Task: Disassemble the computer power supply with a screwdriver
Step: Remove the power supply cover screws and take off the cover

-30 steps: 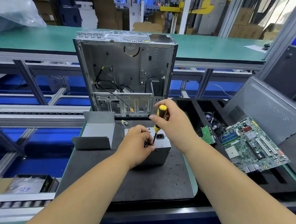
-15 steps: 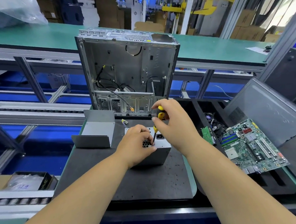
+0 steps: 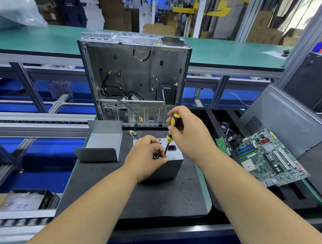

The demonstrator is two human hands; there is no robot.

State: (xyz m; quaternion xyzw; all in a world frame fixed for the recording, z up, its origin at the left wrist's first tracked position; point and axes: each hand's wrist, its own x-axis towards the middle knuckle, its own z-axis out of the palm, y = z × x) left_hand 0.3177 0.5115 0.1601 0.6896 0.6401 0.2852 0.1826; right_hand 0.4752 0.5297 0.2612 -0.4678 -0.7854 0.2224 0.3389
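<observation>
Still R hand grip round screwdriver, higher on handle; L hand clasping PSU.

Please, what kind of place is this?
Probably a factory line for dismantling computers: an emptied computer case on the bench, a loose motherboard beside it, and a roller conveyor at the left.

On our dark surface we see the power supply at centre, a bent metal cover to the left, and the open computer case at the far edge.
</observation>
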